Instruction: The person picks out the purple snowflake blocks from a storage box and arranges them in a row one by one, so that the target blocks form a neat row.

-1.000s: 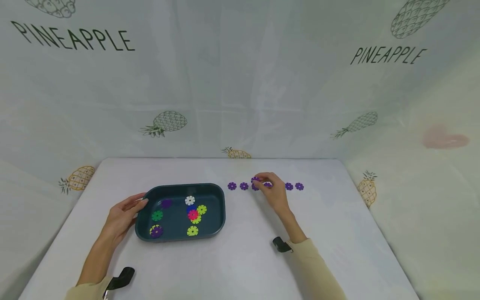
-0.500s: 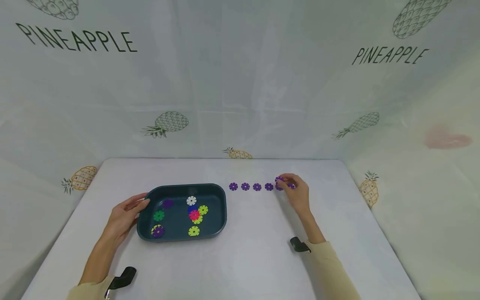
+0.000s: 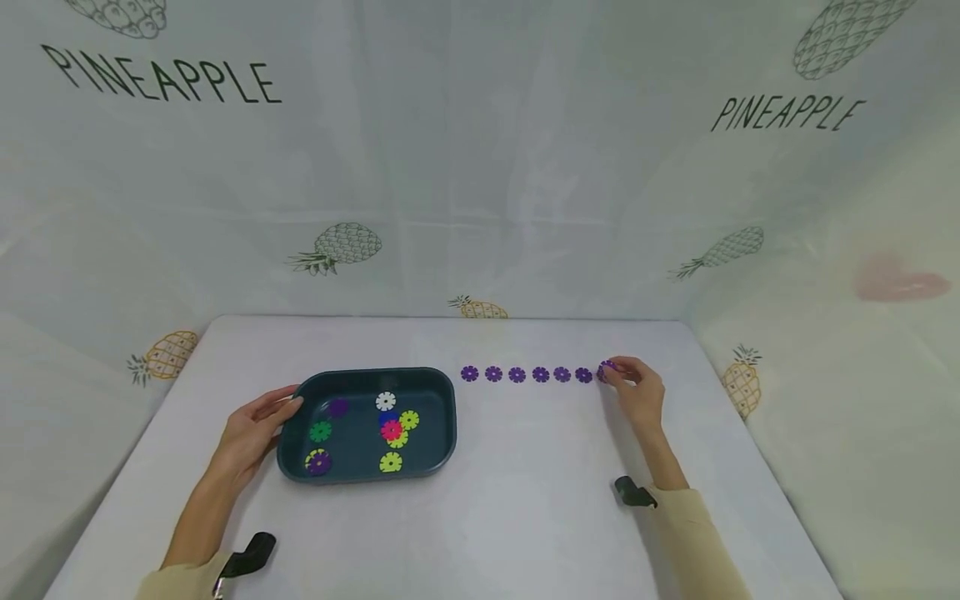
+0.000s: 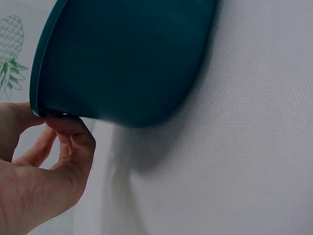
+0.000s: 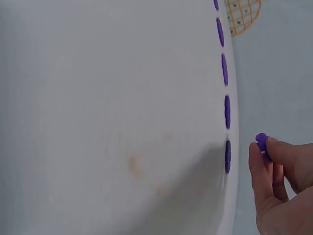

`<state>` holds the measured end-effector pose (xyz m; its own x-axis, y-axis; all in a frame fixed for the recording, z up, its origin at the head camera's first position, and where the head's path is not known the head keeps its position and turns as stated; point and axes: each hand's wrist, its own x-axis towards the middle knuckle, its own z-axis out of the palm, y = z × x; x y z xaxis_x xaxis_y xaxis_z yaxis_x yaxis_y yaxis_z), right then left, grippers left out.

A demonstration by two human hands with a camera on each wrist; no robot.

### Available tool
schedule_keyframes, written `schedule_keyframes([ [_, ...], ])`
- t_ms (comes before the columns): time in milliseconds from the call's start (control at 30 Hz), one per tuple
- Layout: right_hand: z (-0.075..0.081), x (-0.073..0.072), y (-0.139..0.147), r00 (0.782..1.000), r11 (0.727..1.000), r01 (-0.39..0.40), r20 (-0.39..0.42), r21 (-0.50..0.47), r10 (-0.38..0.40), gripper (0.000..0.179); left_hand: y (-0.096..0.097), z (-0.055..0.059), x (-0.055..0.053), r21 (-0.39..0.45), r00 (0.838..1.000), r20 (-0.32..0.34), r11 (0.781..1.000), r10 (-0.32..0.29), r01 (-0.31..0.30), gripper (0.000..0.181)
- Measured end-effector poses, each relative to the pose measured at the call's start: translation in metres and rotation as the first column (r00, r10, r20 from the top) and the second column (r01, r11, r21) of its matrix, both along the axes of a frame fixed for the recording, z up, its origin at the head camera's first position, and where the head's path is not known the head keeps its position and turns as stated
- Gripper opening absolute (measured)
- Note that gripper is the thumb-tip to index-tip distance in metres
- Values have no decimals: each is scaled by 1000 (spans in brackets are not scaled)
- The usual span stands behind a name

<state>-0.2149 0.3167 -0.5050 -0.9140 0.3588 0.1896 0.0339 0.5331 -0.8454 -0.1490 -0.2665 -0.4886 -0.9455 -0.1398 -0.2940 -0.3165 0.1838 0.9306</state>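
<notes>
The purple disc (image 3: 607, 366) is up between the fingertips of the right hand (image 3: 639, 398), at the right-hand end of a row of purple discs (image 3: 541, 375); a pale cloth (image 3: 480, 150) hangs behind everything, printed with pineapples (image 3: 348, 242) and the word PINEAPPLE, with a pinkish heart (image 3: 900, 279) towards the right; a white table (image 3: 487, 533) stretches before it, and the right wrist view shows a faint brownish stain (image 5: 133, 165) on the white; a dark teal tray (image 3: 351, 443) sits on the left part of the table; both arms reach in from the near edge in beige sleeves (image 3: 697, 537), each with a black piece (image 3: 251, 555) by the wrist; the left hand (image 3: 251, 431) grips the tray's left end, thumb over the rim and fingers curled beneath; the right hand, bent inward, pinches its disc between thumb and fingers; in the tray lie a white disc (image 3: 386, 402), a green disc (image 3: 321, 432), a pink disc (image 3: 391, 430) and others in purple, blue and yellow; six discs of the row show plainly, the end partly covered by the right hand.
</notes>
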Motion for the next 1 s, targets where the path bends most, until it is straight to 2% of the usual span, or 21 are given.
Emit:
schedule_keyframes([
  [133, -4, 0, 14, 999, 999, 40, 26, 2, -40, 26, -1, -1, 0, 1, 1000, -1, 1000, 4, -4, 72],
  [267, -6, 0, 25, 996, 997, 61, 58, 48, -64, 25, -1, -1, 0, 4, 1000, -4, 1000, 7, -7, 72],
  [533, -7, -2, 37, 991, 992, 74, 103, 104, -85, 24, 0, 1, 0, 26, 1000, -7, 1000, 5, -5, 73],
  [700, -8, -6, 43, 992, 992, 34, 116, 125, -48, 25, 0, 1, -1, 30, 1000, -13, 1000, 2, -1, 72],
  [933, -7, -10, 46, 986, 977, -67, 165, 200, 34, 26, 0, 1, -1, 29, 1000, -7, 1000, 2, -1, 70],
  [1000, -5, -11, 45, 987, 974, -83, 149, 211, 52, 25, 0, 1, -1, 17, 1000, -2, 1000, 0, 0, 71],
])
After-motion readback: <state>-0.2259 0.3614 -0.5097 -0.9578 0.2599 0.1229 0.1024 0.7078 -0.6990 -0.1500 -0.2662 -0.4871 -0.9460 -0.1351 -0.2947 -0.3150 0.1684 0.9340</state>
